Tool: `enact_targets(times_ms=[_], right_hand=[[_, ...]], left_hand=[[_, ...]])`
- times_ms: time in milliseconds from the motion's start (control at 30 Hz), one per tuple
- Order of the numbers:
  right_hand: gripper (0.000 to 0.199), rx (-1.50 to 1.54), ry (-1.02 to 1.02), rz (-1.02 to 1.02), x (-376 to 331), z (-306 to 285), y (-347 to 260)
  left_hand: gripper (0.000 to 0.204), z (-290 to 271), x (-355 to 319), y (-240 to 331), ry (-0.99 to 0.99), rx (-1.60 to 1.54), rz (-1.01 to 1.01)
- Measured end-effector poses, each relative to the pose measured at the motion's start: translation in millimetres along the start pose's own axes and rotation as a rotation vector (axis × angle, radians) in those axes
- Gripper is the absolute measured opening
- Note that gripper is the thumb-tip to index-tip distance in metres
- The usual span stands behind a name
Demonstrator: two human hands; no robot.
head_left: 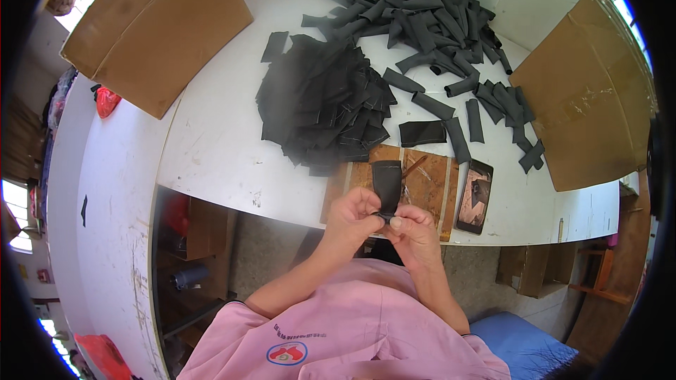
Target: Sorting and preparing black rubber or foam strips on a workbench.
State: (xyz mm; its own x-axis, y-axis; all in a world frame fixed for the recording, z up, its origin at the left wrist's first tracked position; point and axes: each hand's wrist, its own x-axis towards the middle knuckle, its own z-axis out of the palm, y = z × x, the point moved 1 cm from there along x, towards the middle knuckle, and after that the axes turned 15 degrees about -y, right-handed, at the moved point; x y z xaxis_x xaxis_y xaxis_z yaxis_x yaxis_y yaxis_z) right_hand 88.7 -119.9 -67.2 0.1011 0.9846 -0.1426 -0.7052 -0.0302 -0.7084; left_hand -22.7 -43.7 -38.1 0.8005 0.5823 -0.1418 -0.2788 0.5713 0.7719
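Observation:
Both my hands pinch the lower end of one black fabric piece (386, 183), a narrow sewn strip that stands up from my fingers over a wooden board (429, 197). My left hand (354, 212) grips its left corner with thumb and fingers closed. On the other corner, my right hand (415, 231) is closed in the same way, fingertips close to the left ones. A flat black fabric piece (422, 133) lies just beyond the board. Left of it spreads a large heap of flat black pieces (324, 98) with pale stitch lines.
Many rolled black fabric tubes (429, 14) are piled at the far side of the white table (211, 148). Cardboard boxes stand at the left (162, 28) and right (584, 91). A phone (474, 197) lies right of the board. A blue seat (524, 338) is at lower right.

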Motion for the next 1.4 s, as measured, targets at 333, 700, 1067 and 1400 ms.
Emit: enact_targets(times_ms=[333,700,1067,1400], right_hand=[[0.008,0.054,-0.053,0.065,6,-3,5],[0.008,-0.171,-0.272,-0.022,-24,31,-23],[0.009,-1.061,-0.034,-0.561,-6,32,-39],[0.008,-0.379,0.057,-0.098,-6,22,-28]], left_hand=[[0.028,4,-3,-4,0.147,0.657,0.279],[0.045,3,-16,19,-0.681,-0.315,-0.064],[0.041,27,-8,-1,0.210,0.926,0.591],[0.053,10,-1,17,-0.265,-0.204,-0.105]])
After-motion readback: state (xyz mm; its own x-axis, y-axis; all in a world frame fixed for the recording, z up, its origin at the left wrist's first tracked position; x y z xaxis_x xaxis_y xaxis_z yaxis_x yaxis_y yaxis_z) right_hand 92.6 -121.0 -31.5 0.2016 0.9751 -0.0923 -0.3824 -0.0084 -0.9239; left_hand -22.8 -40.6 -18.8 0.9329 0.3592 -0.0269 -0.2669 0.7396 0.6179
